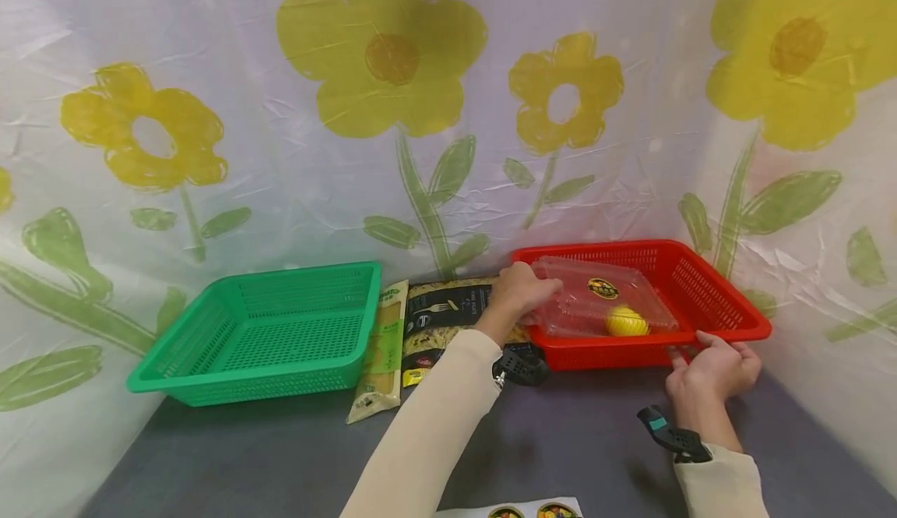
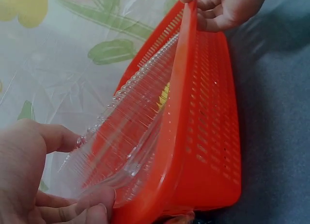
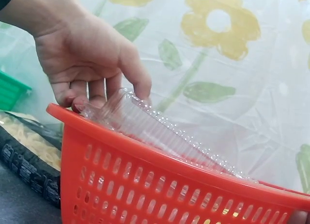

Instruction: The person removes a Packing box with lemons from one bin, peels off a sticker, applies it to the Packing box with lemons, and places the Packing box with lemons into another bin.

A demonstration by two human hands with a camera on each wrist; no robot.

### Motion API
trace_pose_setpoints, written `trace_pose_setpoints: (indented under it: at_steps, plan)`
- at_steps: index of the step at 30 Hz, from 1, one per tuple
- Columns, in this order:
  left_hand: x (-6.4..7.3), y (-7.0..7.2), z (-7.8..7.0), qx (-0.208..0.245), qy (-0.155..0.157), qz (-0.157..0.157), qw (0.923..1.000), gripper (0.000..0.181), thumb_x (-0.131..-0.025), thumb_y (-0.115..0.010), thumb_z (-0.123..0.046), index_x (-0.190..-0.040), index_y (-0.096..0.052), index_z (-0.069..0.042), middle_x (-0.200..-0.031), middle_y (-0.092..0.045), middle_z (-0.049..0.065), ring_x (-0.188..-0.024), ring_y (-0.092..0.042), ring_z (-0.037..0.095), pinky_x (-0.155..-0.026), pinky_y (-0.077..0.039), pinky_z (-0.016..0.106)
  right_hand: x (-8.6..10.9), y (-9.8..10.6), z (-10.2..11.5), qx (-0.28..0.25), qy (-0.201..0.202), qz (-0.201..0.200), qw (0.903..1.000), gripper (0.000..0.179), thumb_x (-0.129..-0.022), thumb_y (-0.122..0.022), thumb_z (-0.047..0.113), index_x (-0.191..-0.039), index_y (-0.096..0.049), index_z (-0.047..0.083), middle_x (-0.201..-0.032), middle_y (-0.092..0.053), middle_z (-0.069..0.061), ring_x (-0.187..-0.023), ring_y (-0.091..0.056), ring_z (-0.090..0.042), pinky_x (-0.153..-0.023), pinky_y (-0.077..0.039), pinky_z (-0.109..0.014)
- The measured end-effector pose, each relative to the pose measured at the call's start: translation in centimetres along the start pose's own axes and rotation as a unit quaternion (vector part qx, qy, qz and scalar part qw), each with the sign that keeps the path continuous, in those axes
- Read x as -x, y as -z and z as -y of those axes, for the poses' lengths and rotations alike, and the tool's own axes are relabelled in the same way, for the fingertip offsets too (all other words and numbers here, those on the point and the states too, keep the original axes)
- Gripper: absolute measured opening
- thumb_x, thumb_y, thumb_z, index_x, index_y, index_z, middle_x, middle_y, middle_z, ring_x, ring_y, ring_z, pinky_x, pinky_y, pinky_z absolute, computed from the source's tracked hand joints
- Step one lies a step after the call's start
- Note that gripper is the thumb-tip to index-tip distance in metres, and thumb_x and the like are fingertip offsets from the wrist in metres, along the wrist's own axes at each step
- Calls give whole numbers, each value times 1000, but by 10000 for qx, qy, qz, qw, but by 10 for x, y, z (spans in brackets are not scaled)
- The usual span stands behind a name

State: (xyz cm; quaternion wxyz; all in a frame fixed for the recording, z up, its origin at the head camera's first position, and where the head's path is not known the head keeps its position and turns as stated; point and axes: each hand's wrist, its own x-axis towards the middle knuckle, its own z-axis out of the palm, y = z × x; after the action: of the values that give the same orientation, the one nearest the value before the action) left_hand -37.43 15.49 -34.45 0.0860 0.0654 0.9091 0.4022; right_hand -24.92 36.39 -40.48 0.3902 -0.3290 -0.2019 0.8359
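Note:
A red plastic basket with slotted walls stands at the back right of the dark table. Tilted inside it is a clear plastic stack with ridged edges, apparently several nested containers or lids, bearing a round black-and-yellow label. My left hand grips the left end of this stack, thumb on top and fingers below, at the basket's left side. My right hand holds the basket's front rim near the right corner, its thumb over the rim. A yellow ribbed object shows by the clear plastic; its kind is unclear.
A green plastic basket stands at the left. Between the baskets lie a pale green and yellow bag and a black pasta bag. A sheet with round stickers shows at the front edge. A flower-printed curtain hangs behind.

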Motion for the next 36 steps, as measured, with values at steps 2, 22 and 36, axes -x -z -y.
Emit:
trace_pose_setpoints:
  at_steps: [2,22,36]
  plan:
    - [2,1,1,-21,-67,1,10000,39,-86,-76,-44,-83,-65,-7,-69,-67,7,-47,-66,23,-51,-59,36,0,0,0,-15,-26,-18,10000,42,-87,-64,-1,-113,-44,25,-148,-42,12,-127,-42,-11,-102,-52,-44]
    - [51,24,51,966,-687,-92,9929,15,-94,-64,-31,-98,-60,-17,-72,-65,9,-50,-65,29,-49,-57,40,3,5,9,575,-446,-109,9973,13,-94,-65,14,-102,-56,18,-131,-56,6,-75,-64,-19,-61,-60,-31]
    - [116,75,122,2198,-1127,-321,9685,20,-92,-67,-20,-110,-63,-10,-69,-64,10,-46,-59,23,-52,-56,38,4,7,13,453,-207,-684,9964,24,-91,-63,8,-108,-50,20,-102,-67,4,-39,-49,-24,-39,-47,-27]
